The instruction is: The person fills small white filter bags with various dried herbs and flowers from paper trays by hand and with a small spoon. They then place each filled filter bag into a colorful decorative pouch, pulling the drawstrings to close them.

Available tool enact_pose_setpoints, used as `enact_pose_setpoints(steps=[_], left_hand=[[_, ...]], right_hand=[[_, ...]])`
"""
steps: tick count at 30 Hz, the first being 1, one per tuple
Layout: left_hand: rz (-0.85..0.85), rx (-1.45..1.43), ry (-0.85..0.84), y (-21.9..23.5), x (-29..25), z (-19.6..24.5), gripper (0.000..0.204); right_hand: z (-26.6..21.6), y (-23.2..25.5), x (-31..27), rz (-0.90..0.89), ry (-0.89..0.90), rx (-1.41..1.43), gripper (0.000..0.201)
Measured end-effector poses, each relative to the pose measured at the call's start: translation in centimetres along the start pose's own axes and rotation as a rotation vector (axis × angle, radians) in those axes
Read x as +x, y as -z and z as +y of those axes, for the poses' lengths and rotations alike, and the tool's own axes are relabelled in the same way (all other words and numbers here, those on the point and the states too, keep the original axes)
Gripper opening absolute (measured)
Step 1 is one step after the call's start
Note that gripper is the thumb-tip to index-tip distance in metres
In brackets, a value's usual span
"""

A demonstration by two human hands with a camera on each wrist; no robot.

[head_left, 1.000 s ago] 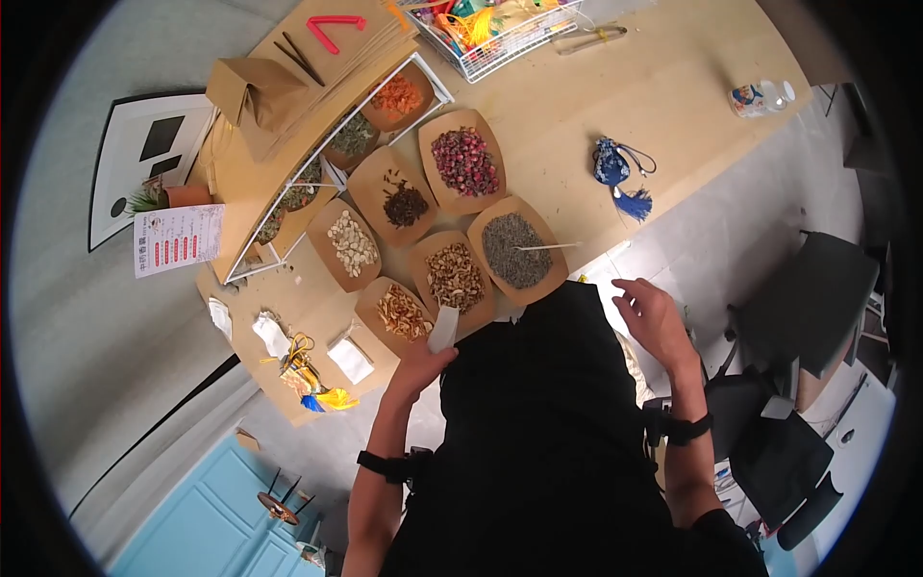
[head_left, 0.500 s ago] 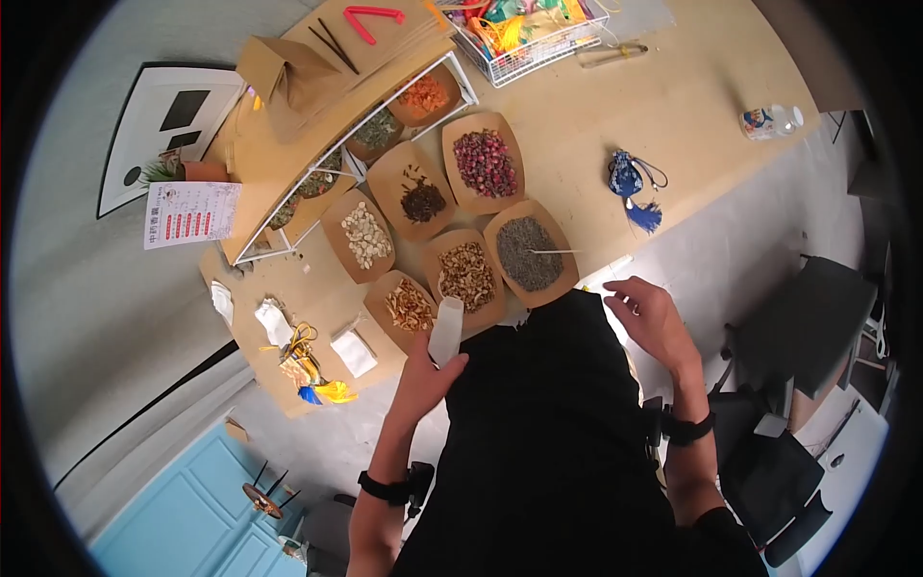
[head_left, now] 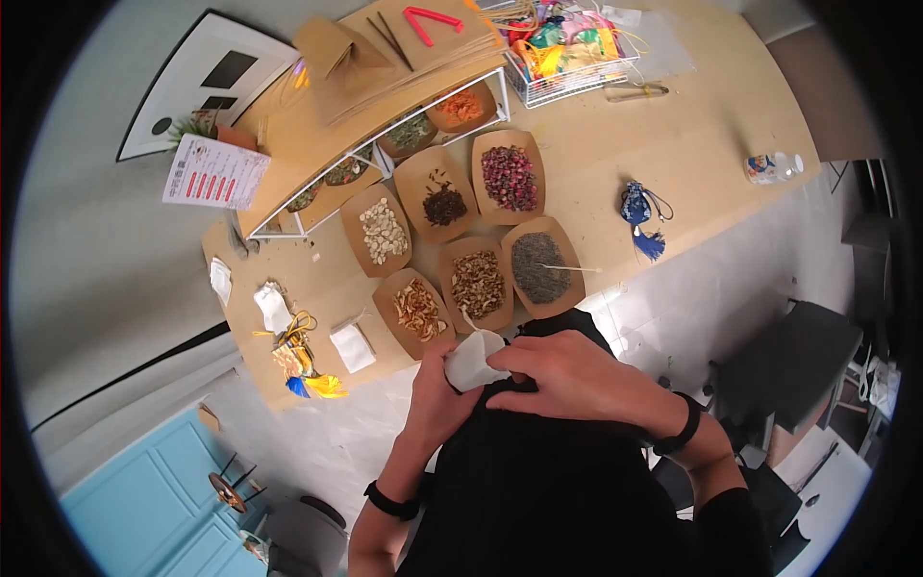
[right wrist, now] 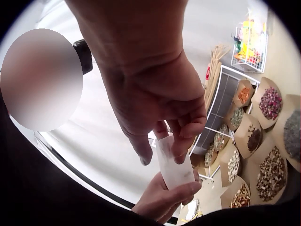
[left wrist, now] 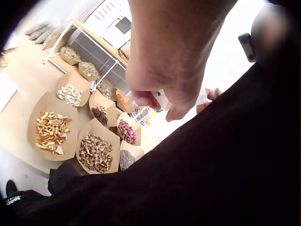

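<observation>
A small white pouch [head_left: 473, 362] is held in front of the black-clad torso, just off the table edge. My left hand [head_left: 438, 402] grips its lower part between thumb and fingers, as the right wrist view also shows for the left hand [right wrist: 164, 197]. The right hand [head_left: 567, 375] is at the pouch's other side, its bent fingers at the top of the pouch [right wrist: 175, 162]; one fingertip seems to be inside the opening. Beside the hands are trays of brown chopped pieces [head_left: 478, 281] and dried peel slices [head_left: 417, 310].
More trays hold grey-purple buds [head_left: 540, 267], rosebuds [head_left: 510, 179], cloves [head_left: 444, 205] and white pieces [head_left: 384, 231]. A white rack [head_left: 385, 159] stands behind them. White pouches [head_left: 353, 347] and tassels [head_left: 298, 358] lie left; a blue sachet [head_left: 636, 206] and bottle [head_left: 772, 168] lie right.
The right hand has moved left from beside the torso to the pouch's top. The pouch has tilted in the left hand, and the head view has shifted.
</observation>
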State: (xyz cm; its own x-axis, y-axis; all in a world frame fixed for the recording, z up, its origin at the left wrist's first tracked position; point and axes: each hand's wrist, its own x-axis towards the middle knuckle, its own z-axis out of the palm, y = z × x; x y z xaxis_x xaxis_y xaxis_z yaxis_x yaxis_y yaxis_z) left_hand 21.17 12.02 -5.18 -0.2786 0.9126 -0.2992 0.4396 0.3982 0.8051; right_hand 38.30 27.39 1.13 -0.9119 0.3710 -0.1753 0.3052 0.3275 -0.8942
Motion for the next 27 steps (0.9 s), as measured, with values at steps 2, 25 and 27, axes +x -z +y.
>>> enact_pose_setpoints(steps=[2,25,27], left_hand=[[0.004,0.079,-0.018,0.1,0.3,0.0,0.056],[-0.201,0.928,0.267,-3.0,8.9,-6.0,0.043],[-0.228,0.965,0.251,-3.0,8.8,-6.6,0.043]], right_hand=[[0.9,-1.0,0.6,-0.084,-0.069,0.127,0.023],[15.8,-3.0,-3.3,0.346,-0.555,0.676,0.028],[16.2,-3.5,-4.6,0.382,-0.570,0.651,0.028]])
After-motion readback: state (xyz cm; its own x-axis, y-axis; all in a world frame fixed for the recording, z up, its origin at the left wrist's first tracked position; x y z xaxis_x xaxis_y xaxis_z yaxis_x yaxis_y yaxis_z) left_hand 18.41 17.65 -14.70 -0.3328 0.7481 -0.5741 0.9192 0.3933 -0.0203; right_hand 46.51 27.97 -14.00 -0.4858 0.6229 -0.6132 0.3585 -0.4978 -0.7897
